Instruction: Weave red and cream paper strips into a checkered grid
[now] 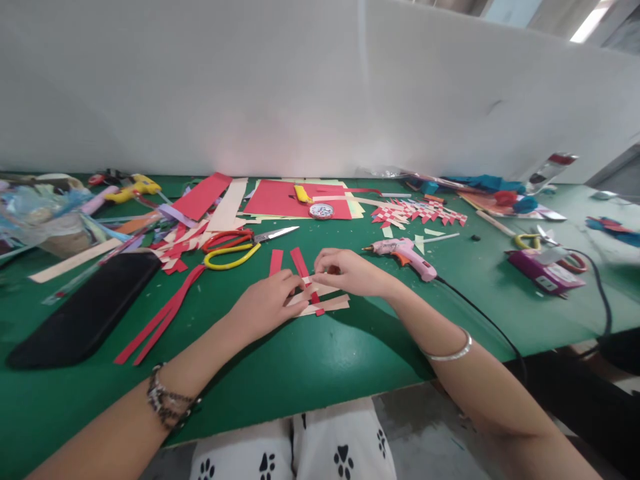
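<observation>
My left hand [270, 300] rests on the green table with its fingers curled, pressing the left part of some interlaced paper strips. Opposite it, my right hand [345, 270] bends over the upper part of the strips, thumb and fingertips pinched at them. Red paper strips [299, 262] stick out beyond the fingers, away from me. Cream paper strips [337, 305] cross them and reach out to the right. The fingers partly hide where the strips cross. To the right, a pink glue gun [407, 255] lies with a glue stick at its back.
Red-and-yellow-handled scissors [235, 253] and long red strips [167, 317] lie left, beside a black case [87, 310]. Red sheets [270, 199] and woven red-and-white pieces [417, 212] are at the back. A purple box [545, 270] and the glue gun's black cord [480, 310] are right.
</observation>
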A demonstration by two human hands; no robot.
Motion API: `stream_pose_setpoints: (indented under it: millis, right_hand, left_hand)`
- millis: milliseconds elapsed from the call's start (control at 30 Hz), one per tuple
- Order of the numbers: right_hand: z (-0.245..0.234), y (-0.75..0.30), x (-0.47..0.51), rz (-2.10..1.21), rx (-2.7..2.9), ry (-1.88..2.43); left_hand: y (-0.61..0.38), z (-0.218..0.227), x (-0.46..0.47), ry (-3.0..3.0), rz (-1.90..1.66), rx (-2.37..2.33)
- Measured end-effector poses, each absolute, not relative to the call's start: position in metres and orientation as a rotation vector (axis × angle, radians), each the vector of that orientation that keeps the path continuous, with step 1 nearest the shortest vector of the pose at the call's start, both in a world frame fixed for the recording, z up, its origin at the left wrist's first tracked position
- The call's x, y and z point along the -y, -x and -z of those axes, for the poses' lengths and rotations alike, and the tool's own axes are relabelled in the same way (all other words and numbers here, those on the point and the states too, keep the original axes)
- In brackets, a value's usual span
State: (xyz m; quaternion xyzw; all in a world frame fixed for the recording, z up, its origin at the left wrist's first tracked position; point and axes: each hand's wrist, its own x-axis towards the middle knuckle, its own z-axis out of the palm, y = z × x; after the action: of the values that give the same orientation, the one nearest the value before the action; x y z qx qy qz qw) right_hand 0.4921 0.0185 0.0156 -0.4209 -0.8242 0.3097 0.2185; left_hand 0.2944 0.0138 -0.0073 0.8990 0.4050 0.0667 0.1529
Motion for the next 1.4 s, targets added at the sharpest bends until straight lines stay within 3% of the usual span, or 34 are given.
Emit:
stream_pose_setpoints:
  millis: [267,533,833,1200,1400]
  right_hand:
    - [-0.016,-0.483,-0.015,-1.155,2.190,1.010]
    - [-0.006,-0.487,-0.020,-0.716,2.368,1.208]
    - [-0.002,-0.487,-0.015,-0.553,2.601,1.039]
    - [0.007,-0.478,-0.011,-0.258,2.516,1.431]
    - [0.000,-0.484,-0.014,-0.358,2.505,1.462]
  left_hand:
    - [-0.299,0.010,-0.014,-2.621,-0.177,-1.257]
    - [-0.294,0.008,-0.012,-2.536,-0.332,-1.297]
    - [-0.295,0.004,-0.012,-2.455,-0.325,-1.319]
    - [-0.295,0.005,-0.010,-2.379,-0.334,-1.341]
    - [-0.294,0.008,-0.012,-2.396,-0.329,-1.341]
